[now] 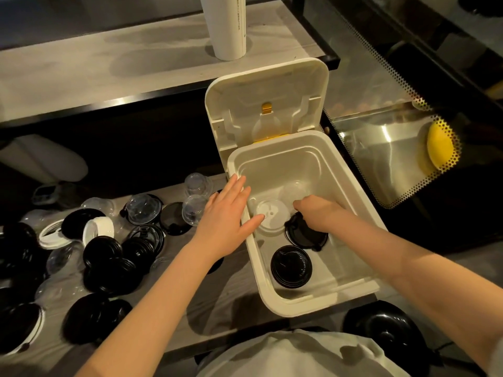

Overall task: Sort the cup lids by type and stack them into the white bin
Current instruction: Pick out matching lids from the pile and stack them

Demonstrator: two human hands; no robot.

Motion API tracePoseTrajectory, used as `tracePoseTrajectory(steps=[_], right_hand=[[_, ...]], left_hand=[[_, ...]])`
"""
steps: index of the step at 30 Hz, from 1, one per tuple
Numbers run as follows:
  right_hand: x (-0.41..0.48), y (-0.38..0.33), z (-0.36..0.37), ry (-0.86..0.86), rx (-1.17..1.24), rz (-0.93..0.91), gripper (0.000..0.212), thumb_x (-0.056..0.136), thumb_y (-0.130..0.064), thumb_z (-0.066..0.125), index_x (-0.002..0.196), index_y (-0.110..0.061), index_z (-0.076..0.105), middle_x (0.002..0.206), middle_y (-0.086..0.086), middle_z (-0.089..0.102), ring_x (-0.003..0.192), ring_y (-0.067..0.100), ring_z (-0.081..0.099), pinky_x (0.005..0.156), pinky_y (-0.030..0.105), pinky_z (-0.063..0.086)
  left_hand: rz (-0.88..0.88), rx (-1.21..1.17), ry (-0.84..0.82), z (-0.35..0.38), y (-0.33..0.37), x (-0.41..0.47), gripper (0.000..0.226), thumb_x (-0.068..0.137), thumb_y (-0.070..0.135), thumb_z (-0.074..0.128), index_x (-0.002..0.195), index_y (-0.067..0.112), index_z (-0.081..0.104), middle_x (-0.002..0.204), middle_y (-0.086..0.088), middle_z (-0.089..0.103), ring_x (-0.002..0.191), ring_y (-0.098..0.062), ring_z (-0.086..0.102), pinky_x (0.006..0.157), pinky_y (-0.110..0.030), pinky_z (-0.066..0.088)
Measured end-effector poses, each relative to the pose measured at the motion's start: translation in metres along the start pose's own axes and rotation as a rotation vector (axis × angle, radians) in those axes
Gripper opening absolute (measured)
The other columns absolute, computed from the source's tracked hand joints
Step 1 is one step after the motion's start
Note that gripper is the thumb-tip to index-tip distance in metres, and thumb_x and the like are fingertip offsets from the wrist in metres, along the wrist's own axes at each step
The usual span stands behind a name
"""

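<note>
Left fingers point(234, 191) are straight and spread, grasping nothing. The left hand point(226, 221) lies palm down across the left rim of the white bin point(275, 303), its thumb reaching inside to the edge of a white lid point(272, 216) on the bin floor.

Right fingers point(300, 205) are curled downward and grasp the rim of a black lid point(304, 236), which sits tilted on the bin floor just beside the white lid. The right hand point(318, 213) is well inside the bin.

Also in the bin are a clear lid point(295, 190) towards the far wall and a second black lid point(290, 266) lying flat near the front, apart from the others.

The bin stands at the right end of the bench point(217, 295), its hinged cover point(266, 99) standing open at the back. To the left, loose lids point(103, 251) in black, clear and white lie jumbled and partly stacked. A white tube point(228, 25) stands upright on the shelf point(109, 63) behind.
</note>
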State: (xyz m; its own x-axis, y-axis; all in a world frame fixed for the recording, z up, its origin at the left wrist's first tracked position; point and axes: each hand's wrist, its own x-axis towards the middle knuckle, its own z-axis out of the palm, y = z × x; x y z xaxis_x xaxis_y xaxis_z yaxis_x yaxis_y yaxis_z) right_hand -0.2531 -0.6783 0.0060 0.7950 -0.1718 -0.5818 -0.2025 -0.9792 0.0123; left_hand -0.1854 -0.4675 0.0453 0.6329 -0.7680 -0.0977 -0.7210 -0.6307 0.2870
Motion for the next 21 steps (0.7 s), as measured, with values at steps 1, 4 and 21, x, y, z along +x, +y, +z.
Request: tracePoseTrajectory(steps=[1, 4, 21], right_hand=[[-0.001, 0.0, 0.001, 0.036, -0.033, -0.002, 0.033, 0.091, 0.001, 0.039, 0.122, -0.009, 0.045, 0.11, 0.011, 0.052, 0.097, 0.03, 0.056, 0.07, 0.036, 0.045], [-0.004, 0.002, 0.001, 0.089, -0.073, 0.011, 0.033, 0.092, -0.001, 0.04, 0.124, -0.01, 0.045, 0.116, 0.01, 0.052, 0.103, 0.027, 0.057, 0.071, 0.032, 0.044], [-0.043, -0.092, -0.082, 0.649, 0.388, -0.102, 0.035, 0.094, -0.031, 0.05, 0.126, -0.019, 0.053, 0.123, 0.0, 0.057, 0.114, 0.021, 0.053, 0.084, 0.034, 0.047]], left_hand=[[0.0, 0.001, 0.003, 0.001, 0.0, 0.0, 0.071, 0.093, 0.055, 0.035, 0.149, 0.016, 0.018, 0.159, 0.0, -0.001, 0.145, -0.011, -0.009, 0.118, -0.041, 0.008], [0.001, 0.001, 0.002, 0.001, 0.0, 0.0, 0.07, 0.093, 0.055, 0.034, 0.149, 0.016, 0.018, 0.159, 0.001, -0.001, 0.145, -0.011, -0.01, 0.118, -0.041, 0.007], [-0.158, 0.025, 0.045, -0.038, -0.084, -0.034, 0.066, 0.093, 0.048, 0.046, 0.148, 0.017, 0.025, 0.158, 0.0, 0.014, 0.146, -0.019, 0.002, 0.117, -0.048, 0.016]])
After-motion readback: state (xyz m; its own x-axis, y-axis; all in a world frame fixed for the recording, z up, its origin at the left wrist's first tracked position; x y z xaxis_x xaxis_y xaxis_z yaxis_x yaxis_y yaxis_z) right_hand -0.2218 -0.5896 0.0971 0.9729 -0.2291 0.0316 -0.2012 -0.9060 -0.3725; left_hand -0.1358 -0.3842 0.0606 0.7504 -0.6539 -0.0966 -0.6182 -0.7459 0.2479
